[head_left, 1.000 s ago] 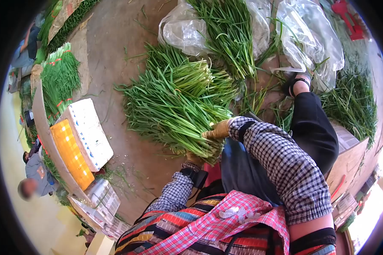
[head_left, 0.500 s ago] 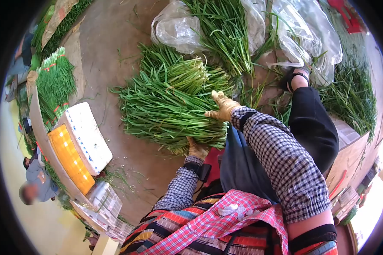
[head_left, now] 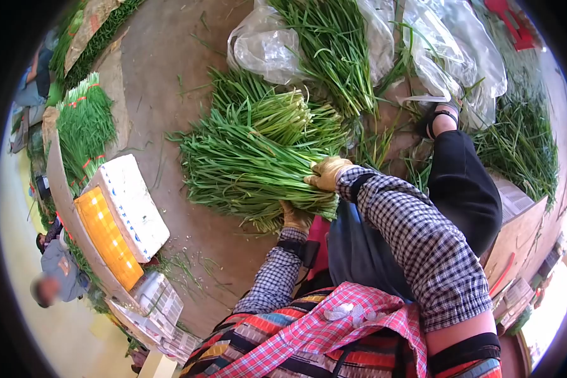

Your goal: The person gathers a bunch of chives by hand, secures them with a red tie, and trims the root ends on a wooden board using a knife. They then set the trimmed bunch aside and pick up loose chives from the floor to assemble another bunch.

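A thick pile of green garlic chives [head_left: 246, 173] lies on the floor in front of me, its cut stem ends toward the right. My right hand [head_left: 327, 172], in a tan glove, presses its curled fingers onto the stems at the pile's right end. Against the near edge of the same chives is my left hand [head_left: 295, 216], also gloved, its fingers partly hidden under the leaves and closed on them. A smaller bundle with pale stems [head_left: 286, 113] rests on top of the pile, just beyond my hands.
Beyond lie more chives [head_left: 334, 53] between clear plastic bags [head_left: 268, 50]. My sandalled foot [head_left: 444, 118] is at the right, near loose greens [head_left: 523, 145]. On the left stand a white foam box [head_left: 132, 205], a yellow checked piece [head_left: 109, 236] and banded bundles [head_left: 85, 126]. A person [head_left: 60, 271] is farther left.
My right hand has gone from spread fingers over the chives to curled fingers on the stems, slightly lower. My left hand has shifted a little right and up against the pile.
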Tool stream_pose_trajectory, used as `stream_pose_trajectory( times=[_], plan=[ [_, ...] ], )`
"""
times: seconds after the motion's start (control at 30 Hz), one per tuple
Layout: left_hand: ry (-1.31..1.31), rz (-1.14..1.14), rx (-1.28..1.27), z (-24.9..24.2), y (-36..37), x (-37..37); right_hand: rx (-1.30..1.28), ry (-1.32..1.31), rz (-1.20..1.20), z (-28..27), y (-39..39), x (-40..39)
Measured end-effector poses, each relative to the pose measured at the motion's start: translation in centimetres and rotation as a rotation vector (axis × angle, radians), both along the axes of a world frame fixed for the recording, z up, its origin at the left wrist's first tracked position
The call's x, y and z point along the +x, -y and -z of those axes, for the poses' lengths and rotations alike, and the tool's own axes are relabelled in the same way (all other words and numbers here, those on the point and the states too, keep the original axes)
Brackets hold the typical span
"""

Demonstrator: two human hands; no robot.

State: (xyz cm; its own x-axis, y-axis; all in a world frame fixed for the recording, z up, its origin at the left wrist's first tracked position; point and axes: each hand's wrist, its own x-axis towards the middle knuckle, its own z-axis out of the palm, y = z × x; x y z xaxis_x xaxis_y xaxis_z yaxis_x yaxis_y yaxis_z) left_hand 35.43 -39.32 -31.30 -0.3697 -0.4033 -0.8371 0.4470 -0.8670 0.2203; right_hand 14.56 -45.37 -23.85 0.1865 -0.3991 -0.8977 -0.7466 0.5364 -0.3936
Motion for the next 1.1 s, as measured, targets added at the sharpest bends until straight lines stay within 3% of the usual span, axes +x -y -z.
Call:
stream_pose_trajectory(
  times=[0.13,0.27,0.37,0.4,0.47,0.5,0.6,0.77,0.93,1.1],
  plan=[
    [-0.09,-0.078,-0.002,-0.4,-0.1,-0.8,-0.183,-0.088,-0.042,-0.1,-0.1,-0.2],
    [-0.077,-0.07,-0.047,0.9,0.3,-0.6,-0.136,0.056,0.106,1.4,0.7,-0.5],
    [-0.112,-0.089,-0.039,2.9,0.6,-0.4,0.059,0.214,0.297,1.0,0.9,-0.7],
    [-0.464,-0.081,-0.095,5.2,0.1,1.1,0.087,0.219,0.276,0.6,1.1,-0.5],
    [-0.801,-0.115,0.013,7.9,-0.8,4.5,0.069,0.211,0.19,0.1,0.9,0.1],
    [-0.658,-0.13,0.093,8.5,-2.2,6.8,0.071,0.226,0.152,-1.3,0.9,0.3],
    [-0.129,-0.032,0.167,2.6,-1.6,7.7,0.094,0.31,0.026,-1.2,0.6,2.5],
    [-0.088,0.001,0.13,0.4,-2.0,8.2,0.055,0.319,-0.003,-0.5,0.2,4.3],
    [-0.08,-0.001,0.119,0.1,-1.7,8.3,-0.138,0.119,-0.204,-3.8,1.0,3.4],
    [-0.067,0.009,0.101,0.2,-1.4,8.0,-0.056,0.209,-0.024,-3.0,1.2,3.4]
  ],
)
